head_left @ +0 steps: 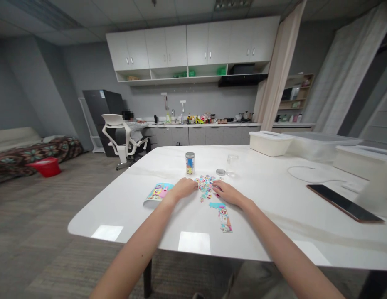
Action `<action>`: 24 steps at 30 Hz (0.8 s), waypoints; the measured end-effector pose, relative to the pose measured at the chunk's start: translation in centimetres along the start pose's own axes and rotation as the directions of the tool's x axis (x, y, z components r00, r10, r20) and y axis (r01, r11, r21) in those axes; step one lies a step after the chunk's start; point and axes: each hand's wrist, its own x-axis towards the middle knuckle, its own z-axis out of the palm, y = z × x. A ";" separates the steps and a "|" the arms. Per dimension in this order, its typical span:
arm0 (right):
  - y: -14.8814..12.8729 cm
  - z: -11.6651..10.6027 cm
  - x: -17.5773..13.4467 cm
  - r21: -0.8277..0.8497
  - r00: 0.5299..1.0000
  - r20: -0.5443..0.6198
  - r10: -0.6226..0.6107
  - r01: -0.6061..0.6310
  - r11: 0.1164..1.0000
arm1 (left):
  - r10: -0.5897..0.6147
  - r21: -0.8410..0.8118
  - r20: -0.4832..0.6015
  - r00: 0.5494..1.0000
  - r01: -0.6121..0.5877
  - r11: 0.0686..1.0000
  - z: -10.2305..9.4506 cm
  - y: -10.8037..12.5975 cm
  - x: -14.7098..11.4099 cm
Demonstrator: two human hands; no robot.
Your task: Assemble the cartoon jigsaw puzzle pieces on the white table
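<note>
A loose pile of small colourful jigsaw puzzle pieces [205, 185] lies on the white table between my hands. My left hand [184, 187] rests at the pile's left edge, its fingers curled together; whatever they hold is too small to make out. On the other side, my right hand [227, 192] reaches the pieces with its fingers somewhat spread. A partly joined section of puzzle [223, 216] lies nearer me, below the right hand. Left of my left hand is a curled picture sheet [157, 192] with cartoon figures, partly covered by my forearm.
Behind the pile stand a lidded jar [190, 163] with a cartoon label, a loose metal lid [220, 172] and a clear jar [232, 165]. At right lie a tablet-like device [343, 202], a white cable [301, 177] and storage boxes [269, 144]. Someone sits in a white chair [123, 137] beyond.
</note>
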 end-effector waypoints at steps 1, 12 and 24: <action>-0.1 0.0 0.0 0.004 1.000 0.011 -0.004 0.004 1.000 | 0.004 0.003 -0.002 1.000 -0.004 1.000 0.0 0.1 0.0; -1.0 0.7 -0.3 0.040 0.999 0.010 -0.051 0.050 0.998 | 0.057 0.021 -0.029 0.998 -0.056 0.998 0.0 1.4 0.1; -1.3 -0.1 -0.4 0.030 0.985 -0.103 -0.136 0.139 0.990 | 0.118 0.053 -0.039 0.992 -0.115 0.992 -0.3 2.2 0.0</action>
